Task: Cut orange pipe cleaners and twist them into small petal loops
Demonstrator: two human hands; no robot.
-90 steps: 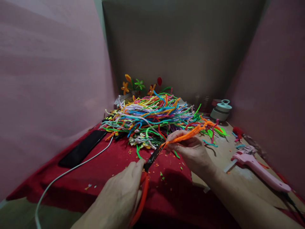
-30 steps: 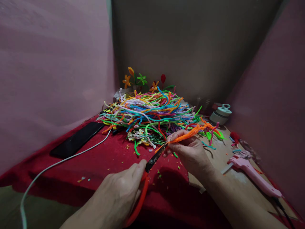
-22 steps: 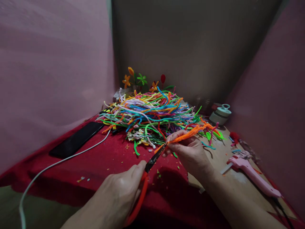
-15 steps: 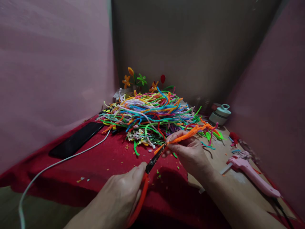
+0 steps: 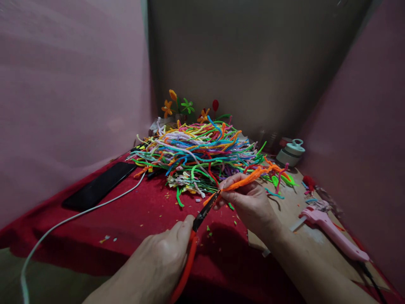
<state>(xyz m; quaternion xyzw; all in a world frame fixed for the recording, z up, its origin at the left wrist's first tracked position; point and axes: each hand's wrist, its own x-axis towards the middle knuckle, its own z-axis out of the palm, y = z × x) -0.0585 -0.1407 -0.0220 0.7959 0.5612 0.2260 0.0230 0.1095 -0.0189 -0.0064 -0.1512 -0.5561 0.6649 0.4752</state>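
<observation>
My left hand (image 5: 167, 249) is closed around the red handle of a pair of scissors (image 5: 207, 207). The dark blades point up and away, their tips touching the orange pipe cleaners near my right fingertips. My right hand (image 5: 248, 200) pinches these orange pipe cleaners (image 5: 245, 181) between thumb and fingers. Their long end stretches off to the right, and a short end sticks out at the left beside the blades. Just behind my hands rises a big heap of multicoloured pipe cleaners (image 5: 196, 147).
A black phone (image 5: 99, 185) lies at the left, with a white cable (image 5: 85, 211) beside it. A pink glue gun (image 5: 335, 234) rests on a board (image 5: 281, 202) at the right. Behind it stands a lidded jar (image 5: 291, 154). Pipe-cleaner flowers (image 5: 167, 109) stand at the back. Clippings dot the red cloth (image 5: 139, 223).
Both hands keep their hold, and the scissors stay at the orange pipe cleaners. The whole view has shifted very slightly; little else differs.
</observation>
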